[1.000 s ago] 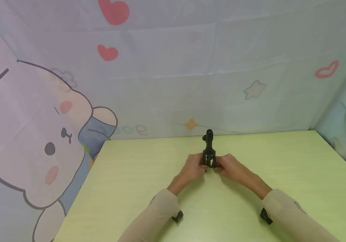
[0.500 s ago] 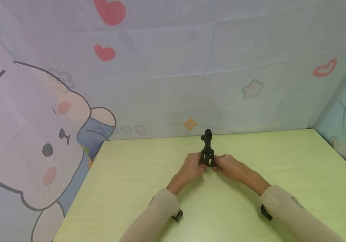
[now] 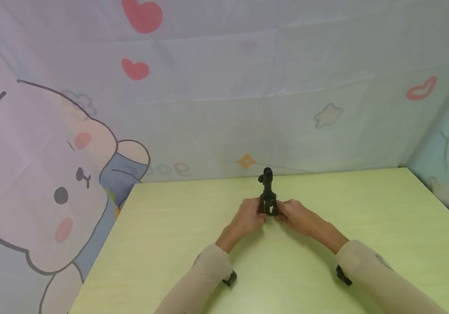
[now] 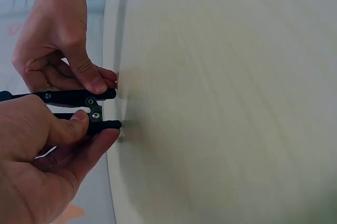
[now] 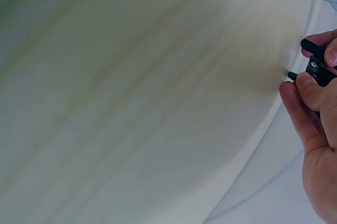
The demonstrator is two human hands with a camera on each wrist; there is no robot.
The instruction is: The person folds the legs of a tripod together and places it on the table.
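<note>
Although its exact type cannot be told, a black hinged stand (image 3: 268, 185) is held near the far edge of the desk (image 3: 185, 226), with its round-topped stem on the side away from the person. Two leg-like bars (image 4: 68, 97) are seen set apart in the left wrist view, joined by a small pivoted link (image 4: 93, 109). Step in hand: judged to be adjustment of these bars; spreading or folding cannot be told. For the next move, even force from both sides would be called for, with skin kept clear of the link. One bar is gripped in a thumb-and-finger pinch by the left hand (image 3: 249, 216), the other likewise by the right hand (image 3: 296, 216); the hands are separated only by the stand. Contact between bar ends and desk: not resolved. Both forearms are covered by pale sleeves (image 3: 198, 279). Behind, a printed cloth (image 3: 224, 87) is hung.
</note>
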